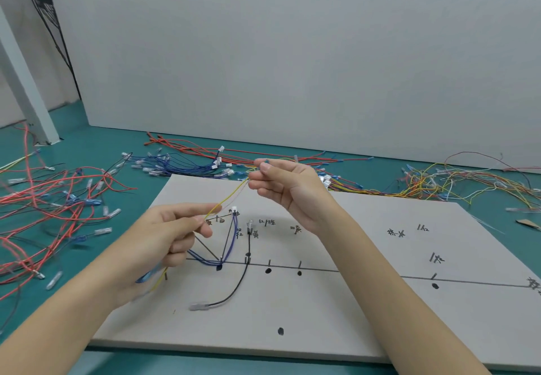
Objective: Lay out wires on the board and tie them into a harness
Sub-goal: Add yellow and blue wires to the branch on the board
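Green tabletop (96, 152), pale wall behind. One grey board (366, 316) lies flat, inked with lines, labels and black dots. One yellow wire (227, 199) stretches above it between two hands: left hand (164, 240) pinches the lower end between thumb and forefinger, right hand (288, 186) pinches the upper end with its fingertips. On the board: one black wire (234, 290), a few blue wires (231, 240). Loose wire heaps surround it, red ones (49, 199) left, blue bundle (181, 167) behind, yellow tangle (445, 183) right; too many to count.
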A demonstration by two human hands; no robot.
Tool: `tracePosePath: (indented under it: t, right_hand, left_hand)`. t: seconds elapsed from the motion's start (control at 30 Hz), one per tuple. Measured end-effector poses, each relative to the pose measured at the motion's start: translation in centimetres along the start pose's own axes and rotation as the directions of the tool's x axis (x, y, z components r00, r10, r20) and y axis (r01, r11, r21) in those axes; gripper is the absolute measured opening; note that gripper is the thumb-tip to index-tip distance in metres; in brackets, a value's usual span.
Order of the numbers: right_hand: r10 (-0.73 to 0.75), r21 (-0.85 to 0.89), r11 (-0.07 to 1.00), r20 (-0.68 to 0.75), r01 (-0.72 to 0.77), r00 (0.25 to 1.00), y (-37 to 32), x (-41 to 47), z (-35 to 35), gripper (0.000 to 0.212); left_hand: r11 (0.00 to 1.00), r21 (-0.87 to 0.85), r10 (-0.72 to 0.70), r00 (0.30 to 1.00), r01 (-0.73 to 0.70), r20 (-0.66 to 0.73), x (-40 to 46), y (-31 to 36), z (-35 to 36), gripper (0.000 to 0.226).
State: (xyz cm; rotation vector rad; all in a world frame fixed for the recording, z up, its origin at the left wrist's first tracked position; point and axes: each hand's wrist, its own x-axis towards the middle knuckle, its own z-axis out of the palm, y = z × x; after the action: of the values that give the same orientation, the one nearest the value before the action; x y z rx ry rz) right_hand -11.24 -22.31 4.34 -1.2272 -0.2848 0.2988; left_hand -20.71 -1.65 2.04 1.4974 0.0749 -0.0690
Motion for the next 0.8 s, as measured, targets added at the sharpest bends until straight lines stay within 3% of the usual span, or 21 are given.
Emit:
tracePosePath:
  t: [0.13,0.33,0.5,0.67,0.8]
  right_hand:
    - [-0.076,-0.212,0.975,-0.062,0.061,0.995,-0.1,0.4,0.5,0.019]
    - [-0.051,-0.452,0.891,-0.024,0.034,0.998,1.1,1.3,2.0,0.006]
    - [0.031,-0.652,0.758,0.016,-0.013,0.999,3.5,2.5,3.1,0.004]
    - [0.004,-0.773,0.635,0.018,0.011,1.000,5.6,3.8,3.6,0.009]
    - [-0.023,-0.897,0.442,-0.009,0.002,1.000,6.2,4.4,3.9,0.009]
  left_hand:
    - [0.985,0.170,0.028,0.999,-0.035,0.046,-0.7,0.2,0.0,0.018]
    - [0.935,0.353,0.038,0.999,-0.047,0.031,-1.4,-0.3,-0.5,0.016]
    - [0.847,0.526,0.056,0.997,-0.073,0.048,-2.1,-1.4,-1.1,0.014]
    - [0.764,0.645,0.043,0.999,-0.011,-0.033,-2.2,-1.7,-1.4,0.022]
    - [0.697,0.716,0.049,0.995,0.025,-0.082,-2.2,-1.7,-1.1,0.021]
